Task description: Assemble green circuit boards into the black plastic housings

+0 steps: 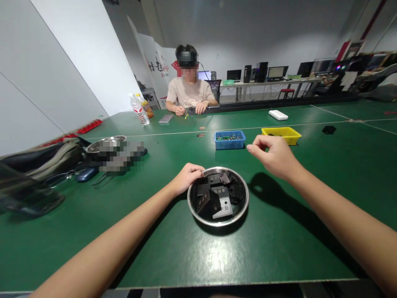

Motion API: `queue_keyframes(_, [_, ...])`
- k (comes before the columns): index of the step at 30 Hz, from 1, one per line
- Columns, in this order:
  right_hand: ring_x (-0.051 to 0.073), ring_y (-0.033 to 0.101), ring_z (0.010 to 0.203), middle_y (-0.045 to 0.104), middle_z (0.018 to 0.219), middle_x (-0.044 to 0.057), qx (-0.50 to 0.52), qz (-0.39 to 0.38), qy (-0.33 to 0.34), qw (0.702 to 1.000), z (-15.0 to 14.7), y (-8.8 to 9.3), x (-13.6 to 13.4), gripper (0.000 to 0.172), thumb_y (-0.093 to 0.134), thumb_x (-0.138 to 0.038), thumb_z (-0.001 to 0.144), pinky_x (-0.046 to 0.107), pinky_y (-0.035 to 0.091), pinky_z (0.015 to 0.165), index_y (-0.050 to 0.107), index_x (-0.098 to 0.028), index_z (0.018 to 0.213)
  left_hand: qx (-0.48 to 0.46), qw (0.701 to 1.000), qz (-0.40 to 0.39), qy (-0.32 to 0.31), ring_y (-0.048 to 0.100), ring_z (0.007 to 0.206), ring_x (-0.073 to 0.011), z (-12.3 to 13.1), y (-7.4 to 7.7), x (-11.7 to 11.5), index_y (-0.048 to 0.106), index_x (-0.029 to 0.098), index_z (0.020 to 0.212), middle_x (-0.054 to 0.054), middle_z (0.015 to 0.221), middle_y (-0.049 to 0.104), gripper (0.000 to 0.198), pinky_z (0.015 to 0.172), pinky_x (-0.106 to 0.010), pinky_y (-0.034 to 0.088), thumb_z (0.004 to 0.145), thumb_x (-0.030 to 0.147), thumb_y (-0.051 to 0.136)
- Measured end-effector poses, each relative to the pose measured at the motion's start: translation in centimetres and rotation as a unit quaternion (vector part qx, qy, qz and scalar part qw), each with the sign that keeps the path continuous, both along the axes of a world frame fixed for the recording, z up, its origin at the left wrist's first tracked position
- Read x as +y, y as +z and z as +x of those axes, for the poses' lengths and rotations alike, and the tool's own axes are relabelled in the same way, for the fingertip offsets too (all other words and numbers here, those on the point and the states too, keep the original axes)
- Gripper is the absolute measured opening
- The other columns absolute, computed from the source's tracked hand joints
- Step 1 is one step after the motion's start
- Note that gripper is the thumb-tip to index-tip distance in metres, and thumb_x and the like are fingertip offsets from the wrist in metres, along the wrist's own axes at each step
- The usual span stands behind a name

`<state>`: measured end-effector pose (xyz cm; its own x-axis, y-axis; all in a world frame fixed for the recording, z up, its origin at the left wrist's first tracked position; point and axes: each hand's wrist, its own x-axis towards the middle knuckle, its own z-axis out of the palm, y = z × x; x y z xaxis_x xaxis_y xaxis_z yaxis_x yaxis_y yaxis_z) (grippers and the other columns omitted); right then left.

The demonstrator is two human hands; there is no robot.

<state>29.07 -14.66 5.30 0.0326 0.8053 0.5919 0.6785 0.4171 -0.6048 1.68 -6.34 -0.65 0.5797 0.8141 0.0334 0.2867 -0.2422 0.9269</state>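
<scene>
The left hand curls its fingers over the rim of the bowl at about ten o'clock, gripping the edge and holding the dish down. The right hand hangs raised above the table, off the bowl's two o'clock and well clear of it, with fingertips pinched together; whether anything small sits between them cannot be told.

The steel bowl stands straight ahead, near the table's close edge, filled with a loose heap of parts, dark ones with a pale one among them, lying at all angles.

Farther out at twelve o'clock a blue tray holds small pieces, and a yellow tray sits just right of it, beyond the right hand. At ten o'clock lie a second bowl and a bag. Across the table a person works with both hands down, bottles to one side.

To do this well, I judge the left grip should stay firm on the rim so the dish neither slides nor tips, while the right comes in from above and takes one part at a time from the top of the heap.
</scene>
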Motion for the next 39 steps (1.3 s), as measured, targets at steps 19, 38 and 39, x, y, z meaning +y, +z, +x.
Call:
queue_keyframes(19, [0.025, 0.063, 0.104, 0.072, 0.110, 0.010, -0.201, -0.035, 0.180, 0.962, -2.9, -3.8, -2.3, 0.029, 0.068, -0.022, 0.085, 0.043, 0.052, 0.095, 0.068, -0.019, 0.114, 0.094, 0.980, 0.100, -0.147, 0.038, 0.056, -0.0108, -1.0, 1.2, -0.6, 0.055, 0.015, 0.058, 0.003, 0.055, 0.042, 0.031, 0.051, -0.021, 0.030, 0.078, 0.039, 0.055])
queue_keyframes(38, [0.020, 0.063, 0.086, 0.064, 0.103, 0.009, -0.279, 0.003, 0.165, 0.946, -1.4, -2.9, -2.9, 0.040, 0.056, -0.023, 0.091, 0.031, 0.054, 0.075, 0.064, -0.021, 0.130, 0.111, 0.973, 0.148, -0.140, 0.040, 0.055, -0.0103, -1.0, 1.3, -0.6, 0.052, 0.015, 0.057, 0.003, 0.056, 0.042, 0.029, 0.053, -0.022, 0.030, 0.078, 0.036, 0.053])
queue_keyframes(39, [0.019, 0.063, 0.084, 0.063, 0.101, 0.009, -0.288, 0.000, 0.164, 0.944, -1.3, -3.0, -2.8, 0.036, 0.056, -0.022, 0.091, 0.031, 0.054, 0.074, 0.066, -0.020, 0.125, 0.108, 0.973, 0.148, -0.141, 0.040, 0.054, -0.0100, -1.0, 1.4, -0.7, 0.051, 0.016, 0.057, 0.003, 0.056, 0.042, 0.029, 0.052, -0.022, 0.030, 0.078, 0.035, 0.053])
